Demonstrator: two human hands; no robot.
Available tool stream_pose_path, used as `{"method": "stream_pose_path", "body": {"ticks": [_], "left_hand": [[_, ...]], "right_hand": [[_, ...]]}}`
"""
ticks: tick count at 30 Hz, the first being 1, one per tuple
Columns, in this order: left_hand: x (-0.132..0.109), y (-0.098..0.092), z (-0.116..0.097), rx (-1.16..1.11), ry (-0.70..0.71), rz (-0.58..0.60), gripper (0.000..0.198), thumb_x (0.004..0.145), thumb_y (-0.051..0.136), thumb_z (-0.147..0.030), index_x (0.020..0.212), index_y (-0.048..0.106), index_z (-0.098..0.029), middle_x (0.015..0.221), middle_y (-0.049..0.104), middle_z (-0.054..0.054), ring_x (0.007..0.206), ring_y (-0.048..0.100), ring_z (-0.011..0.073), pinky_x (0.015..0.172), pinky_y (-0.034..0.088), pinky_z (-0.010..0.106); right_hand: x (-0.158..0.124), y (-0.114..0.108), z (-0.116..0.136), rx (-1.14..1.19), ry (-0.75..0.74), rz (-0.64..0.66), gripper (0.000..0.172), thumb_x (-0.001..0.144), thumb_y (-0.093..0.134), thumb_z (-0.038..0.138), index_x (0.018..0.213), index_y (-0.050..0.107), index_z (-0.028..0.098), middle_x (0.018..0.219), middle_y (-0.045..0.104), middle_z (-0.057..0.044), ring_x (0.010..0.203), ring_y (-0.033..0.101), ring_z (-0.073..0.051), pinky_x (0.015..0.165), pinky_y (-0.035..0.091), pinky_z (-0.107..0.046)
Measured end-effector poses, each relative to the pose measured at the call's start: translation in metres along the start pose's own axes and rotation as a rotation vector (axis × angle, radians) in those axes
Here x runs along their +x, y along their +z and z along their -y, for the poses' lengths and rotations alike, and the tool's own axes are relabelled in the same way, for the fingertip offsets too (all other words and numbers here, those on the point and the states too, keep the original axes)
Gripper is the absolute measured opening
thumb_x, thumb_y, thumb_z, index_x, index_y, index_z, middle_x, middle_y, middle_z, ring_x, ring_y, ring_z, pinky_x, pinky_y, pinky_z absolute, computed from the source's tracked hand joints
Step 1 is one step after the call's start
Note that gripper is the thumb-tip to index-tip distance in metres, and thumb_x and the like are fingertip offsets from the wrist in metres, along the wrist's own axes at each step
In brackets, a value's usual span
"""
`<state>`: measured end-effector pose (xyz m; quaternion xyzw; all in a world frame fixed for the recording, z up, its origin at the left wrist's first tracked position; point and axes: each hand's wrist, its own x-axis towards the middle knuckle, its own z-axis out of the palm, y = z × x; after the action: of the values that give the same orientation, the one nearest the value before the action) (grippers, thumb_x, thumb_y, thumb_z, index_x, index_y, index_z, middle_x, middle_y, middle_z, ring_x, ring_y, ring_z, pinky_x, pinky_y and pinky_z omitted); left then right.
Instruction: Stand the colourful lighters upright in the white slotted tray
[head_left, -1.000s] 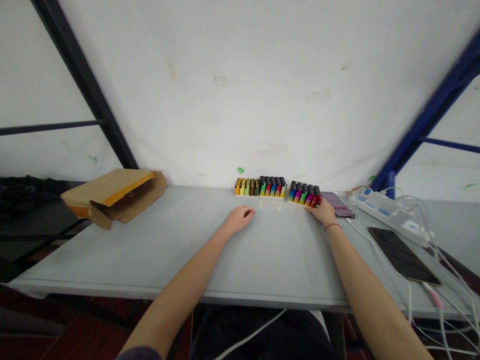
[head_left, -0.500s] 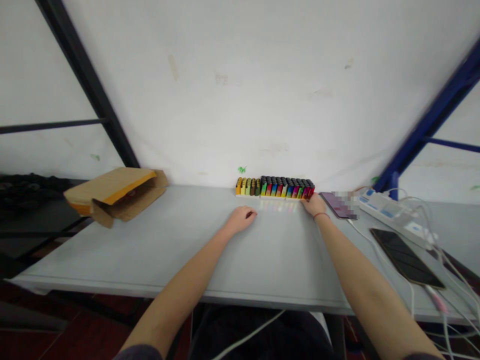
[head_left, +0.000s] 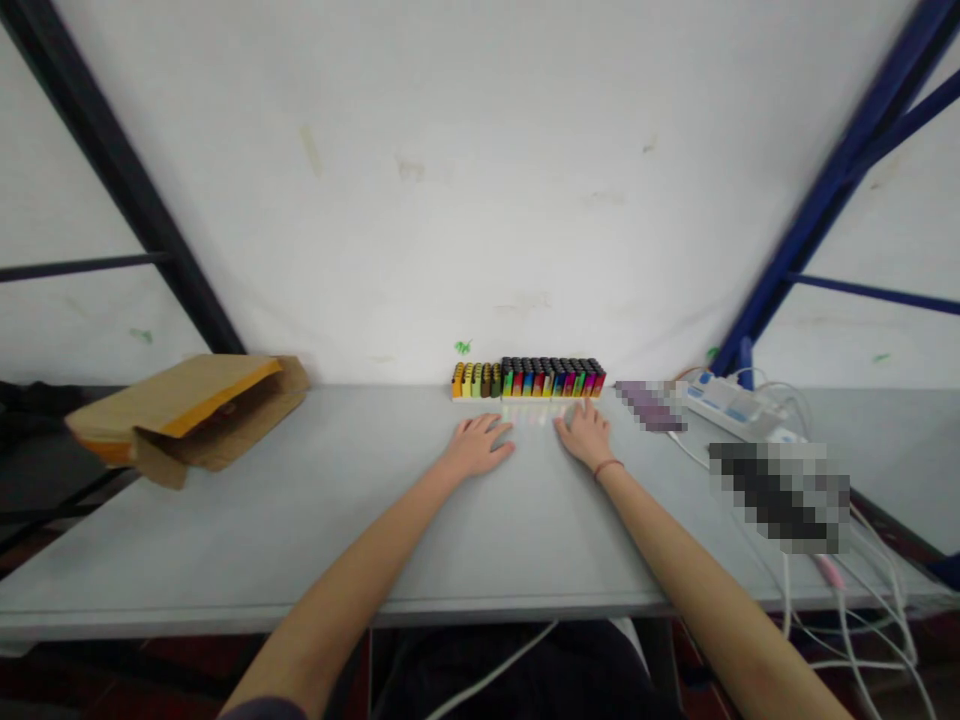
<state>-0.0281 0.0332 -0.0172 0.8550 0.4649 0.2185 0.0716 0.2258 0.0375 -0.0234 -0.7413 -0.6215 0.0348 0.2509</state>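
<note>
Rows of upright lighters stand in white trays against the wall at the back of the table. The left group of lighters (head_left: 477, 380) is orange, yellow and dark brown with yellow tops. Beside it, the longer group of lighters (head_left: 553, 377) shows many colours with black tops. My left hand (head_left: 477, 445) rests on the table in front of the yellow lighters, fingers spread, holding nothing. Just before the right part of the colourful lighters lies my right hand (head_left: 586, 434), fingers apart and empty; whether a fingertip touches the tray I cannot tell.
An open cardboard box (head_left: 187, 410) lies on the left of the grey table (head_left: 315, 540). To the right are a purple phone (head_left: 649, 408), a dark, blurred-out phone (head_left: 772, 495), a white power strip (head_left: 735, 405) and loose white cables (head_left: 847, 625). A white wall closes the back.
My right hand has let go of the tray's right end and moved left and nearer, its fingers spreading. My left hand has opened from a loose curl. The camera view has shifted.
</note>
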Motion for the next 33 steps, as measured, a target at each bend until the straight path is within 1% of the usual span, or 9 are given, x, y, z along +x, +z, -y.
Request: {"method": "stream_pose_path", "body": {"ticks": [1, 3, 5, 7, 8, 13, 20, 23, 33], "left_hand": [[0.003, 0.001, -0.001, 0.012, -0.004, 0.01, 0.035, 0.093, 0.059, -0.041, 0.126, 0.067, -0.031, 0.143, 0.06, 0.009, 0.135, 0.051, 0.0281, 0.115, 0.035, 0.048], [0.009, 0.003, -0.004, 0.043, -0.032, 0.02, 0.035, 0.095, 0.056, -0.037, 0.127, 0.067, -0.03, 0.141, 0.061, 0.009, 0.133, 0.053, 0.0275, 0.116, 0.035, 0.049], [0.014, 0.003, -0.008, 0.082, -0.069, 0.027, 0.037, 0.096, 0.052, -0.037, 0.13, 0.065, -0.029, 0.143, 0.06, 0.009, 0.134, 0.053, 0.0268, 0.117, 0.035, 0.049], [0.016, 0.001, -0.011, 0.117, -0.089, 0.052, 0.039, 0.098, 0.049, -0.039, 0.134, 0.062, -0.03, 0.15, 0.056, 0.009, 0.14, 0.049, 0.0255, 0.119, 0.033, 0.047], [0.016, 0.0, -0.012, 0.129, -0.089, 0.071, 0.041, 0.099, 0.048, -0.04, 0.136, 0.061, -0.03, 0.153, 0.053, 0.009, 0.142, 0.047, 0.0246, 0.12, 0.032, 0.046], [0.011, -0.006, -0.011, 0.125, -0.069, 0.147, 0.044, 0.102, 0.042, -0.039, 0.141, 0.058, -0.026, 0.159, 0.047, 0.009, 0.15, 0.038, 0.0227, 0.124, 0.027, 0.047], [0.005, -0.009, -0.013, 0.109, -0.098, 0.202, 0.047, 0.103, 0.04, -0.039, 0.145, 0.055, -0.024, 0.162, 0.043, 0.009, 0.153, 0.034, 0.0253, 0.125, 0.024, 0.05], [0.005, -0.011, -0.014, 0.109, -0.106, 0.212, 0.049, 0.103, 0.039, -0.039, 0.146, 0.053, -0.023, 0.163, 0.042, 0.01, 0.154, 0.032, 0.0257, 0.126, 0.023, 0.05], [0.005, -0.01, -0.013, 0.113, -0.104, 0.205, 0.047, 0.102, 0.04, -0.039, 0.145, 0.054, -0.026, 0.163, 0.042, 0.009, 0.154, 0.033, 0.0254, 0.125, 0.024, 0.051]], "right_hand": [[-0.006, 0.002, 0.004, -0.025, -0.09, 0.027, 0.059, 0.098, 0.048, 0.045, 0.147, 0.049, 0.011, 0.166, 0.029, -0.025, 0.149, 0.032, -0.048, 0.116, 0.028, -0.068], [-0.014, 0.003, 0.013, -0.051, -0.241, 0.086, 0.058, 0.102, 0.042, 0.049, 0.149, 0.049, 0.016, 0.169, 0.025, -0.019, 0.153, 0.025, -0.044, 0.118, 0.026, -0.066], [-0.019, 0.002, 0.024, -0.069, -0.411, 0.173, 0.056, 0.104, 0.039, 0.049, 0.149, 0.05, 0.017, 0.168, 0.03, -0.015, 0.155, 0.023, -0.038, 0.123, 0.023, -0.059], [-0.022, 0.001, 0.035, -0.063, -0.522, 0.278, 0.056, 0.106, 0.035, 0.048, 0.15, 0.05, 0.016, 0.165, 0.038, -0.014, 0.153, 0.031, -0.033, 0.123, 0.024, -0.055], [-0.023, 0.0, 0.039, -0.057, -0.524, 0.302, 0.057, 0.106, 0.035, 0.049, 0.151, 0.048, 0.016, 0.163, 0.041, -0.015, 0.152, 0.034, -0.032, 0.123, 0.025, -0.055], [-0.028, -0.005, 0.044, -0.032, -0.5, 0.319, 0.056, 0.106, 0.041, 0.046, 0.152, 0.048, 0.016, 0.163, 0.041, -0.015, 0.152, 0.034, -0.029, 0.123, 0.025, -0.053], [-0.027, -0.007, 0.041, 0.001, -0.494, 0.333, 0.054, 0.104, 0.046, 0.044, 0.151, 0.05, 0.016, 0.162, 0.042, -0.016, 0.153, 0.034, -0.029, 0.123, 0.025, -0.053], [-0.027, -0.007, 0.042, 0.009, -0.494, 0.331, 0.054, 0.104, 0.046, 0.043, 0.15, 0.05, 0.016, 0.162, 0.043, -0.016, 0.153, 0.035, -0.029, 0.123, 0.025, -0.053], [-0.028, -0.006, 0.04, 0.02, -0.496, 0.32, 0.054, 0.104, 0.047, 0.043, 0.149, 0.051, 0.014, 0.161, 0.044, -0.017, 0.152, 0.036, -0.03, 0.123, 0.025, -0.054]]}}
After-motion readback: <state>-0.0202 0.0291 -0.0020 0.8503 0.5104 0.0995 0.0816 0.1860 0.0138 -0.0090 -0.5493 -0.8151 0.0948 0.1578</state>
